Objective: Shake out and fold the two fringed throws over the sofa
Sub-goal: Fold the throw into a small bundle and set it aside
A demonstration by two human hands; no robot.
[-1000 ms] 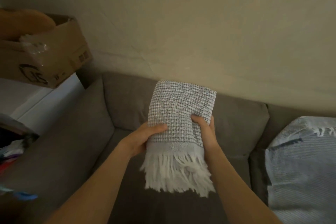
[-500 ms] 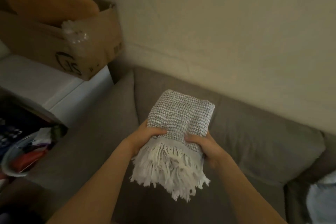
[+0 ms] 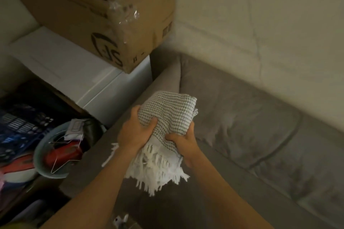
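Fringed throw (image 3: 168, 113) — folded bundle, held over sofa arm (image 3: 100, 156) w/ left hand (image 3: 135, 132) and right hand (image 3: 183, 140) each curled tight round its sides, fringe (image 3: 156, 169) dangling — person should prob. lower it square across the arm, both grips even, so folds don't slip.

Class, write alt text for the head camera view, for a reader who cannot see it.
A person's left hand and right hand grip a folded checked throw, its white fringe hanging toward the camera, above a grey sofa. A cardboard box sits on a white cabinet beside the sofa.
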